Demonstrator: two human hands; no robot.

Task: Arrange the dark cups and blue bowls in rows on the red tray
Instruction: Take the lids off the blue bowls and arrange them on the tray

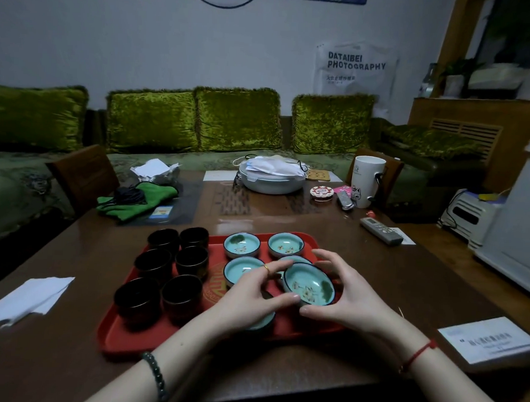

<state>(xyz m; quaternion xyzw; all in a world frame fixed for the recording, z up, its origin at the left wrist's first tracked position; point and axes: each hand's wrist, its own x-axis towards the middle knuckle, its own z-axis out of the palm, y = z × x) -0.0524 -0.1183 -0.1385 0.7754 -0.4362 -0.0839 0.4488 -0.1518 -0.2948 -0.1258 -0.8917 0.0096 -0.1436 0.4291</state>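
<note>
We see a rectangular red tray [121,337] of smooth plastic with rounded corners lying on a glossy brown table [391,276], its left edge slanting away to the right. On its left half six dark cups [191,260], round and shiny, stand upright in two lines of three, mouths up. On its right half sit glazed blue bowls [242,245], shallow and round with dark rims and painted insides, level and mouths up. One tilted bowl [308,283] is held above the tray's right side, its mouth tipped towards us. The left hand [247,294] curls round its left rim between thumb and ringed finger. The right hand [344,292] grips the right side, thumb under the near edge and fingers arched over the far rim.
</note>
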